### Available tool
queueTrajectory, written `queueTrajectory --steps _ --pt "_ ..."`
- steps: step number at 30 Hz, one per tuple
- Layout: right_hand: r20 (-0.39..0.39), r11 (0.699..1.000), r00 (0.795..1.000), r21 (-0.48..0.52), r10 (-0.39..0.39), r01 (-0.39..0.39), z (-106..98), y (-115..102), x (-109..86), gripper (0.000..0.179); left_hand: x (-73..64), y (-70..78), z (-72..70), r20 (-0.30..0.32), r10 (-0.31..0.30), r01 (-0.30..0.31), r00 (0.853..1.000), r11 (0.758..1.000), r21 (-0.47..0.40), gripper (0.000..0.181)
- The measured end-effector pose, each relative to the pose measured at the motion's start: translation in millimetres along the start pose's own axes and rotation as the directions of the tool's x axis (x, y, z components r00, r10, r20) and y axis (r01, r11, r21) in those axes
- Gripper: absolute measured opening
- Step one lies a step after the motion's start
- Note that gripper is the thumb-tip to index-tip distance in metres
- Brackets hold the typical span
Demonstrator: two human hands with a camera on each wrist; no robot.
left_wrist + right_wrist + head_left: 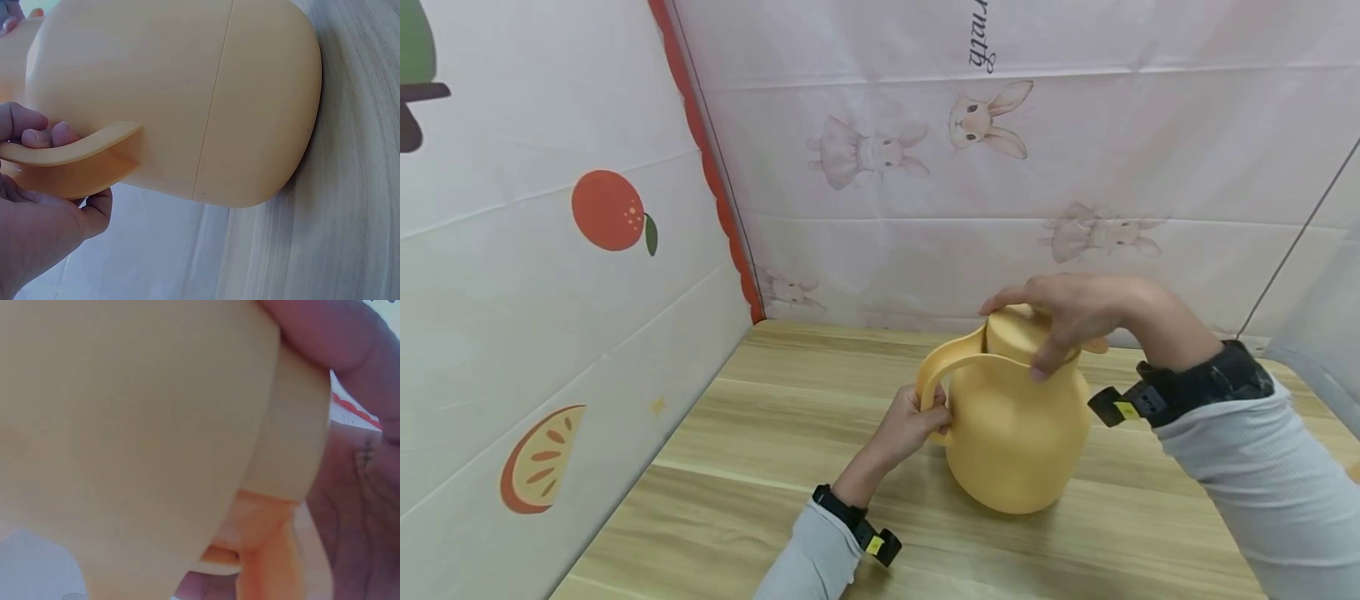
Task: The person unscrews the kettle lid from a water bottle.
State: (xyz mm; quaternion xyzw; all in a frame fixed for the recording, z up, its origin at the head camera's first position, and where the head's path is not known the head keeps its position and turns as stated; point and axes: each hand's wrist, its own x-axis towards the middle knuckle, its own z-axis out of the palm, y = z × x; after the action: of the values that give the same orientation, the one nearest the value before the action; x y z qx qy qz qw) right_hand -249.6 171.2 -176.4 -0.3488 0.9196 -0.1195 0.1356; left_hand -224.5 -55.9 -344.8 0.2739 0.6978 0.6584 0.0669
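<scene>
A yellow thermos jug (1018, 442) stands on the wood-grain tabletop, its looped handle (953, 357) toward the left. My left hand (917, 425) grips the lower part of that handle, and in the left wrist view the fingers wrap through the loop (81, 147). Over the top of the jug, my right hand (1086, 312) holds the round lid (1009, 335) from above, thumb on the near side and fingers reaching across. The right wrist view shows the jug's body (137, 425) up close, with the lid (297, 425) beneath the palm.
The wood-grain table (760, 483) extends around the jug. Behind it rises a pale wall covering (880, 275) with printed rabbits, and at left a white panel (497, 317) with fruit prints. A translucent pale object (1318, 358) is at the right edge.
</scene>
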Motion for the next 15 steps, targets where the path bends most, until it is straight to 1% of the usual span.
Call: queueTrajectory --steps 3,8,15 --pt "0.007 1.000 1.000 -0.017 0.008 -0.008 -4 -2 0.1 0.080 -0.4 0.5 0.1 0.000 -0.001 0.001 1.000 1.000 -0.002 0.019" --pt "0.020 0.998 0.998 -0.008 0.061 -0.061 -14 -12 -3.0 0.083 -1.1 0.1 0.5 0.006 -0.004 0.004 1.000 1.000 -0.010 0.017" --pt "0.019 0.997 0.997 -0.015 0.070 -0.070 -23 -20 -5.7 0.083 -0.7 0.7 -0.3 -0.001 -0.010 0.010 1.000 1.000 -0.009 0.018"
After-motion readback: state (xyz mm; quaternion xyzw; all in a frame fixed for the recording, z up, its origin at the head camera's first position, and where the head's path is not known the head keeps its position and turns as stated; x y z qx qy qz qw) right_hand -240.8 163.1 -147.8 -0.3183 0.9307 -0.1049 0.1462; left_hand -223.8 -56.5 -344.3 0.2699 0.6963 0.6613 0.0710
